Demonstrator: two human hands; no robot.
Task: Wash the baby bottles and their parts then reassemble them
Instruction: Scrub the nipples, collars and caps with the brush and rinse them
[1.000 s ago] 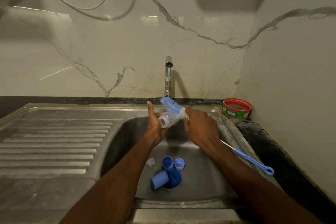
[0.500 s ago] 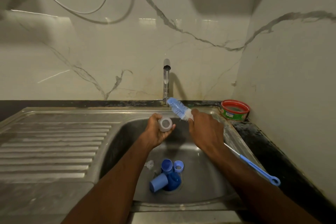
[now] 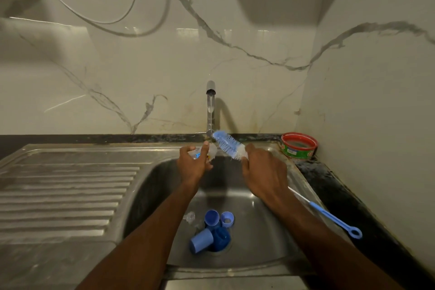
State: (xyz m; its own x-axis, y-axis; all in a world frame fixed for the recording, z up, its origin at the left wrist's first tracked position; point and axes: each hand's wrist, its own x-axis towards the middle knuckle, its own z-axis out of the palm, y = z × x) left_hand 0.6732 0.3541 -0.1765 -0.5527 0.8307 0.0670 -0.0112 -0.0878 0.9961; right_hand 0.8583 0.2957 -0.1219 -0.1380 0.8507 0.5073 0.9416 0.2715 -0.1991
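Note:
My left hand (image 3: 194, 163) grips a small clear baby bottle (image 3: 207, 151), held sideways over the back of the sink near the tap. My right hand (image 3: 263, 175) grips a blue bottle brush (image 3: 229, 145) just below its bristle head. The bristles point up and left toward the tap and are outside the bottle. The brush's long handle (image 3: 334, 220) runs back past my right wrist. At the sink bottom lie blue caps and collars (image 3: 211, 231) around the drain, beside a clear teat (image 3: 189, 216).
The steel sink basin (image 3: 254, 238) has a ribbed draining board (image 3: 66, 190) on its left. A chrome tap (image 3: 210, 106) stands at the back against the marble wall. A red and green tub (image 3: 299, 145) sits on the dark counter at the back right corner.
The brush has come out of the bottle. My left hand has turned the bottle and drawn it left, while my right hand lifted the brush head toward the tap.

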